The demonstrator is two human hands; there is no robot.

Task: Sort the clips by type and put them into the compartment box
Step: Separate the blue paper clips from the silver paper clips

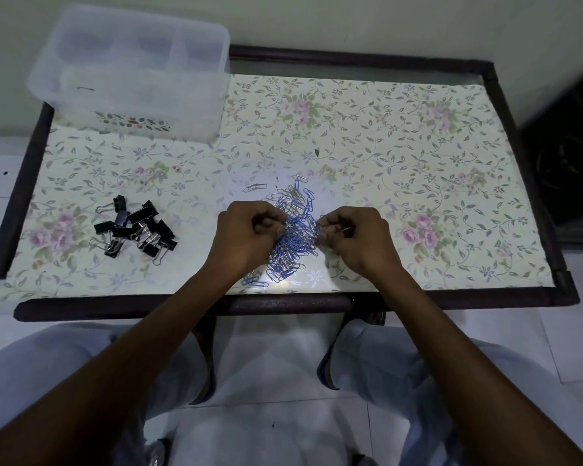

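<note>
The tangled heap of blue and silver wire paper clips (pixel 292 230) is lying in the middle of the floral-papered tabletop (pixel 401 136), near the front edge, and both hands are working in it. The left hand (pixel 246 235) is curling its fingers into the left side of the heap and appears to be pinching clips there. The right hand (pixel 352 238) is pinching what looks like a thin silver clip between curled fingers at the heap's right side.

To do this step well, I judge the hands should be teasing clips apart gently, since the wires are hooking into each other. Lifting a small bunch and shaking it loose would be better than dragging the whole mass. Keeping blue in one hand and silver in the other would be saving a second sort.

A separate pile of black binder clips with silver wire handles (pixel 135 230) is sitting well to the left. The translucent plastic compartment box (pixel 128 72) is standing at the far left corner, well away from the heap; its dividers are showing faintly, and what it holds is too blurred to tell. A few stray clips are lying just beyond the heap.
</note>
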